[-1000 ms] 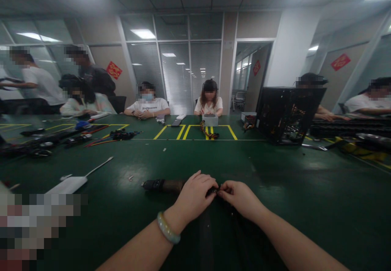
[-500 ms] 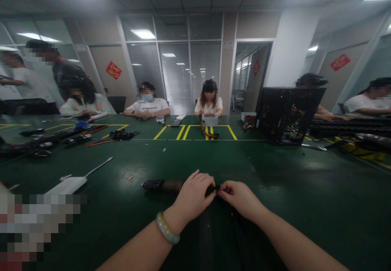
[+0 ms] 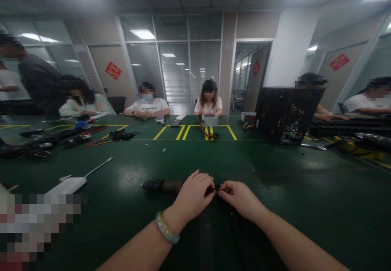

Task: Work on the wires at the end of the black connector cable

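Note:
A dark tube-shaped tool that looks like an electric screwdriver [image 3: 171, 186] lies across the green table, its narrow end with a pale metallic tip pointing left. My left hand [image 3: 195, 189], with a pale green bangle above the wrist, is closed over the tool's right part and hides it. Close beside it, my right hand [image 3: 235, 195] pinches thumb and forefinger together at the tool's right end. A tiny shiny bit [image 3: 215, 191] shows between the two hands. What the right fingertips hold is too small and dark to make out.
On the green table [image 3: 275, 177], a white adapter with a cable [image 3: 71, 186] lies to my left. Black parts and wires [image 3: 122, 135] spread beyond it. A black computer case [image 3: 288, 116] stands at the right back. Several people sit around the table; one person [image 3: 39, 79] stands at the left.
Both my hands and the tool stay almost in place. In the background, the standing person at the left has moved further left.

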A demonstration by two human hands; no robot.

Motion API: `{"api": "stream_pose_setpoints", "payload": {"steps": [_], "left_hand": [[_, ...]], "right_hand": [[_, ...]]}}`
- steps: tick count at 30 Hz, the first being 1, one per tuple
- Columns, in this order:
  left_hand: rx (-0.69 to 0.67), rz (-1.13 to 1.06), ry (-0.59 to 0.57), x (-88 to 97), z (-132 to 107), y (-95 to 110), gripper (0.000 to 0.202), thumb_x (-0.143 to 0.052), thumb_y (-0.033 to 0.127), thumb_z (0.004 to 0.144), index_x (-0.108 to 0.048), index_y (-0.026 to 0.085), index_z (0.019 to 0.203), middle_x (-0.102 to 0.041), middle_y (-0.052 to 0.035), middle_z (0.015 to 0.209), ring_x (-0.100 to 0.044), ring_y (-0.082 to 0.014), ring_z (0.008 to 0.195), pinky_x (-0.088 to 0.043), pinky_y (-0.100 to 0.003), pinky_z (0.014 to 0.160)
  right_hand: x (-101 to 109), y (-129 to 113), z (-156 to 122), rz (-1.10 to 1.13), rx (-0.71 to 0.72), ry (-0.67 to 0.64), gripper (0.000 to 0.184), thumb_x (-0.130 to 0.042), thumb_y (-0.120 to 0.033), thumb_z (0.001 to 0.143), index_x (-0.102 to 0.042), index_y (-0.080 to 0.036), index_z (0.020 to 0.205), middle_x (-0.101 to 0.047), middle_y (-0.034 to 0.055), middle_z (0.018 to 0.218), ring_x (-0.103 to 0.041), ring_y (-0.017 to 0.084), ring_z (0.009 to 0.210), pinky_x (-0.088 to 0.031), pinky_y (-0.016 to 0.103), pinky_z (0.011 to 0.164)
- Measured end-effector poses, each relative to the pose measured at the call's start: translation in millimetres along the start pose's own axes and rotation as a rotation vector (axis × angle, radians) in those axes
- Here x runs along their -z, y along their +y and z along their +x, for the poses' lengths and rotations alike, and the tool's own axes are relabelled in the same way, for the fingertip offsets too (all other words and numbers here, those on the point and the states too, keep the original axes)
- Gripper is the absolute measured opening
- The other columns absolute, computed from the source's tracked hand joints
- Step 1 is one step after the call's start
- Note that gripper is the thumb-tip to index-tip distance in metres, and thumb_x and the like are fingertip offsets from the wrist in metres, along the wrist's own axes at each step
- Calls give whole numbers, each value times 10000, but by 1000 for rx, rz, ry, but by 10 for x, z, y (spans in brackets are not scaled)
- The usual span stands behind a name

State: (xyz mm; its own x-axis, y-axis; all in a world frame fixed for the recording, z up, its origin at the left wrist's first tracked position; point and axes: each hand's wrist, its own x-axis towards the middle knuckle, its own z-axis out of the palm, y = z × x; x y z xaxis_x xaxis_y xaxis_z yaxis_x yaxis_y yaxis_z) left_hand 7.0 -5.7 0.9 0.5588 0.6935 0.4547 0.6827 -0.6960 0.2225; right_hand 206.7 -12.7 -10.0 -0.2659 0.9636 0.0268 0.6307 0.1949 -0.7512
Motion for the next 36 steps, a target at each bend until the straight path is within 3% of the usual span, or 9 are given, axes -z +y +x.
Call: {"api": "stream_pose_setpoints", "payload": {"steps": [8, 15, 36], "left_hand": [[-58, -57, -29, 17, -4, 4, 131, -598, 157, 841, -607, 242, 940, -650, 10, 1102, -574, -172, 1082, -277, -442, 1119], [19, -17, -14, 32, 5, 29, 147, -644, 205, 814, -577, 223, 943, -653, 4, 1002, -599, -186, 990, -330, -443, 1079], [32, -47, -39, 11, 9, 15, 93, -626, 226, 841, -615, 221, 933, -667, 10, 944, -609, -176, 921, -357, -435, 1043]], "right_hand": [[10, -30, -8, -19, -5, -5, 212, -571, -366, 868, -694, -194, 853, -683, 11, 761, -584, 143, 647, -352, 216, 546], [-1, 23, 5, 8, -17, -21, 204, -577, -365, 862, -691, -197, 872, -690, 11, 784, -592, 141, 645, -358, 211, 537], [6, 28, -8, 43, 10, -7, 176, -582, -350, 859, -683, -205, 855, -677, -1, 761, -583, 135, 638, -359, 205, 530]]}}
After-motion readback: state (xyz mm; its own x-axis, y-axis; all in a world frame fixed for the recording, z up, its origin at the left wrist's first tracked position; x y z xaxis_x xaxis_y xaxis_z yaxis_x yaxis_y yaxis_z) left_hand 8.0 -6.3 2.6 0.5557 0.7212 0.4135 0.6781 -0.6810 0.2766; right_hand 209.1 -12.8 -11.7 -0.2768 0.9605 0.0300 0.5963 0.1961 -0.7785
